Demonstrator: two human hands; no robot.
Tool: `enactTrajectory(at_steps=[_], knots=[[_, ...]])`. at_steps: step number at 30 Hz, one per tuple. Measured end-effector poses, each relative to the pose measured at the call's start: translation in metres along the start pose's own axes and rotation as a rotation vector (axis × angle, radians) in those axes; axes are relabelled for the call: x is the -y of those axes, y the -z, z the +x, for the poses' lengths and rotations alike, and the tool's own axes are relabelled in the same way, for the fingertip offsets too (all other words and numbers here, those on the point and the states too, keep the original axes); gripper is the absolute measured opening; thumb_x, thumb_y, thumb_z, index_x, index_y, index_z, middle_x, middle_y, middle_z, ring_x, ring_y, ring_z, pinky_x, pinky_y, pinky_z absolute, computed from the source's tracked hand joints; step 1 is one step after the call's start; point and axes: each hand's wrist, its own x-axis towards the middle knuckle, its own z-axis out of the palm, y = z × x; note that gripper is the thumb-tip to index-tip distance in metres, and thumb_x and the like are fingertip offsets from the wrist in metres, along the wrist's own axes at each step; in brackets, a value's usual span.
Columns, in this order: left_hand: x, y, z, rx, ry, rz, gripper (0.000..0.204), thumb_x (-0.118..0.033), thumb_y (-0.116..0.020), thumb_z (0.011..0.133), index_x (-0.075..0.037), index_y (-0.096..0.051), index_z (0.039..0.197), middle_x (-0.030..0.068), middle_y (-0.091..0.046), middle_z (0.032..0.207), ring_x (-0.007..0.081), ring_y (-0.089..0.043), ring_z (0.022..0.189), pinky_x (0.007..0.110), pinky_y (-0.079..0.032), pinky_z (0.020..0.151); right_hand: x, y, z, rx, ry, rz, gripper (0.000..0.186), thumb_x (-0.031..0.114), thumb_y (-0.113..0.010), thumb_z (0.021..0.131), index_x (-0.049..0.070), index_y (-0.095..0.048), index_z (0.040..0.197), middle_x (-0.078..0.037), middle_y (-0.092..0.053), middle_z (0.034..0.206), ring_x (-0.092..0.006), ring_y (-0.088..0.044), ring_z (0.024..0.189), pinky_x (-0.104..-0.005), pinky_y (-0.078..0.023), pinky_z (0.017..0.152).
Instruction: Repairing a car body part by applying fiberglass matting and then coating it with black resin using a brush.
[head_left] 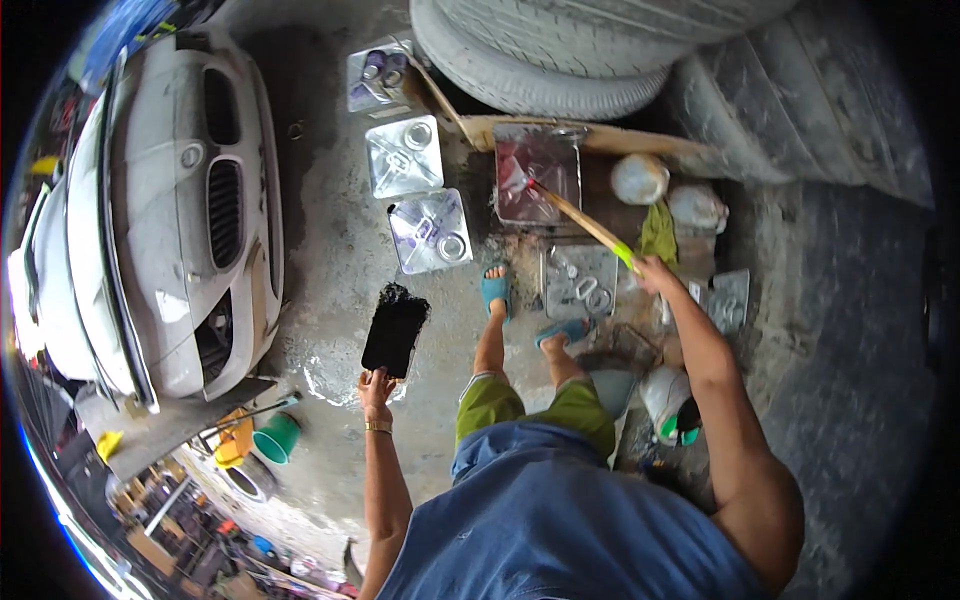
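My left hand [374, 394] is closed on the near edge of a flat black rectangular piece [390, 338], whose far edge looks ragged; its exact kind I cannot make out. It is over the concrete floor, left of my feet. Out to the right, my right hand [652, 275] grips a long wooden-handled tool [585, 223] with a yellow-green band near my fingers. The tool's far end, pale and red, is at a square metal tin [508, 207] with red stains inside. Whether that end touches the tin's bottom I cannot tell.
Silver square cans [404, 182] stand ahead on the left, and another can [565, 290] lies before my right foot. Large tyres [540, 95] are stacked at the back. A white car front [180, 240] fills the left. A green bucket [276, 440] and white container [660, 395] stand nearer.
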Motion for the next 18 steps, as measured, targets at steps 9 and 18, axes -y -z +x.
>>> enactTrajectory(at_steps=[9, 18], knots=[[-0.011, -0.056, -0.026, 0.092, -0.092, 0.036, 0.017, -0.019, -0.068, 0.079, -0.012, -0.059, 0.091, -0.0009, -0.061, 0.084, 0.0099, -0.059, 0.07, 0.026, -0.051, 0.065, -0.036, 0.042, -0.066, 0.072, 0.029, 0.003, 0.033, 0.036, -0.055, 0.093, 0.005, -0.057, 0.086, 0.0, -0.049, 0.058, -0.0101, -0.042, 0.04, -0.0269, -0.032, 0.036], [-0.002, -0.136, -0.008, 0.09, -0.095, 0.056, 0.02, -0.024, -0.071, 0.077, -0.011, -0.06, 0.088, -0.0016, -0.059, 0.08, 0.0113, -0.059, 0.069, 0.029, -0.054, 0.06, -0.106, 0.093, -0.161, 0.105, 0.046, 0.149, 0.029, 0.032, -0.06, 0.092, 0.005, -0.056, 0.082, 0.002, -0.047, 0.055, -0.0074, -0.039, 0.038, -0.0257, -0.028, 0.035]])
